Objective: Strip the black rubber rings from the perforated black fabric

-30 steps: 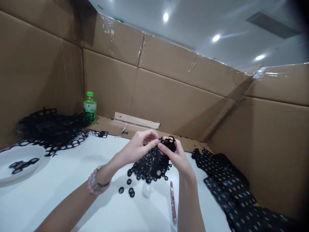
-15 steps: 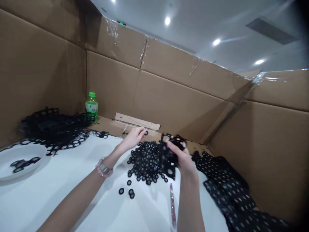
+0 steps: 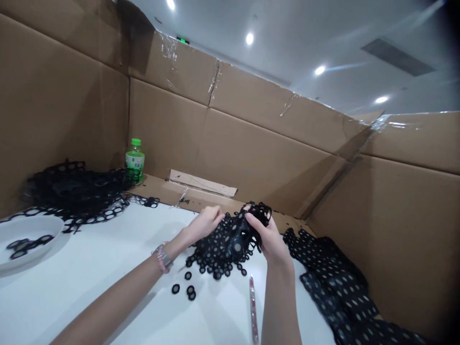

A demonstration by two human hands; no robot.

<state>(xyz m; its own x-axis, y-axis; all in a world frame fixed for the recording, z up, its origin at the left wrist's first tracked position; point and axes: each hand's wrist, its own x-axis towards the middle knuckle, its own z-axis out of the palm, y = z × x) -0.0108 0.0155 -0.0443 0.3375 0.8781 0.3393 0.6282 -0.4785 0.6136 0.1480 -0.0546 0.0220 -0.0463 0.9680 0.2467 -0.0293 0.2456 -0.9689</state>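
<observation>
My right hand is closed round a bunched black perforated sheet, thumb on top. Part of the sheet has open holes; another part still carries pale-centred discs. My left hand, with a bracelet on the wrist, is closed just left of the sheet, over the pile's edge; its fingertips face away and what they pinch is hidden. Below both hands lies a heap of small black rings with pale centres. A few loose black rings lie in front of it on the white table.
A white bowl with several black pieces stands at the left. Behind it lie tangled black perforated strips and a green-capped bottle. More dotted black sheets lie at the right. A thin red pen-like tool lies in front. Cardboard walls surround the table.
My left hand, which pinched a small black ring above the pile, has come down nearer the sheet. My right hand has lowered and tilted the sheet toward the left.
</observation>
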